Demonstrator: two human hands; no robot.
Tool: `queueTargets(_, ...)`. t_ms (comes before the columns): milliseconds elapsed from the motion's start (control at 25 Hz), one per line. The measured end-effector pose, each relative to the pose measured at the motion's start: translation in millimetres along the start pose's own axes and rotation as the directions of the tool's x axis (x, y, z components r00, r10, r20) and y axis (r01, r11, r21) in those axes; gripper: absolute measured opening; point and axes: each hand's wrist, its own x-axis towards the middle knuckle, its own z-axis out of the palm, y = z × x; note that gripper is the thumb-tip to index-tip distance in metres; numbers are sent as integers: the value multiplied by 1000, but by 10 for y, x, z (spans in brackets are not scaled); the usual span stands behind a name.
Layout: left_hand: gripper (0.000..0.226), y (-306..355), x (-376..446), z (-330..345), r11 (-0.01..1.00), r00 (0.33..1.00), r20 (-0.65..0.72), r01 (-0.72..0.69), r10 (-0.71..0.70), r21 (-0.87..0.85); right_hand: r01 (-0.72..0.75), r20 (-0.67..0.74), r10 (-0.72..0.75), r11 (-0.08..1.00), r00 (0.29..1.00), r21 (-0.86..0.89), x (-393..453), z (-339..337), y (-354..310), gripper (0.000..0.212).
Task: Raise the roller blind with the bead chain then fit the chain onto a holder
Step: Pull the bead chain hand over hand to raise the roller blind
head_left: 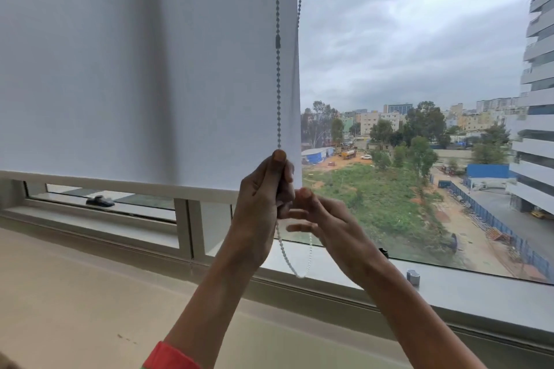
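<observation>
Upper-floor room in a multi-storey bldg; office or flat, cannot tell which. Evidence: large fixed glazing in pale aluminium window frame point(186, 228), w/ small vent sash low left and black latch handle point(100, 201). White roller blind point(135, 69) covers left pane, nearly fully down. Deep beige sill point(75, 293) below. View looks down on vacant green plot point(374, 198), blue site hoarding point(503, 231), low-rise town beyond; banded glass tower point(536, 99) adjacent at right.

soft overcast daylight through window point(419, 69); right hand point(326, 219) motion-blurred; edges bowed.
</observation>
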Motion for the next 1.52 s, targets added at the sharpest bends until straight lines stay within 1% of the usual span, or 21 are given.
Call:
queueTargets(80,36,-145,-139,23,999,999,13,40,-41,11,92,-57,-90,995,994,31,190,-3,-312,36)
queueTargets(200,35,-316,-280,104,996,995,52,79,-82,48,198,-94,-191,977,977,74,414,75,-692,31)
queueTargets(360,38,-381,-270,55,991,991,17,131,-131,30,321,-218,-321,946,922,-33,453,274,-662,24)
queueTargets(480,48,-398,-218,-6,986,987,-38,160,-158,44,393,-206,-398,917,894,-68,388,362,-564,23)
queueTargets(520,51,-376,-167,-25,987,985,-62,161,-160,-1,397,-214,-403,915,890,-73,352,356,-524,23)
queueTargets(600,51,-223,14,-55,975,984,-90,135,-152,-175,394,-230,-389,919,892,-29,277,313,-392,22)
queueTargets(640,51,-97,136,-57,968,986,-93,113,-137,-225,395,-219,-385,919,896,1,234,298,-307,22)
queueTargets(680,50,42,259,-45,972,991,-86,87,-108,-216,391,-198,-382,920,903,8,188,292,-215,22)
queueTargets(800,44,402,543,43,995,999,-34,-33,30,-91,337,-134,-337,941,932,-26,66,316,71,25)
queueTargets(880,37,477,624,80,994,996,-11,-91,91,-55,291,-112,-293,956,949,-34,-23,317,249,27)
queueTargets(1000,29,353,620,89,989,990,-81,-123,116,-83,221,-99,-226,974,969,-55,-70,247,458,26)
queueTargets(1080,30,243,560,75,987,989,-106,-118,107,-111,153,-41,-157,983,987,-97,-43,189,545,26)
queueTargets(1160,30,153,483,45,986,990,-108,-105,91,-133,82,50,-77,989,996,-125,-9,117,563,28)
queueTargets(1240,29,86,381,2,983,991,-112,-84,66,-162,27,95,-15,993,995,-117,49,33,508,40)
queueTargets(1320,26,-1,263,-24,983,994,-105,-50,32,-174,-5,68,8,999,998,-41,146,-30,359,59)
queueTargets(1360,24,-50,191,-22,984,995,-95,-27,10,-178,6,56,-6,1000,998,-4,209,-51,250,64)
queueTargets(1400,22,-106,114,-13,983,996,-88,0,-16,-186,31,44,-32,999,999,20,284,-64,127,64)
queueTargets(1520,23,-290,-121,26,973,989,-83,101,-121,-209,109,12,-111,990,994,84,490,-52,-308,46)
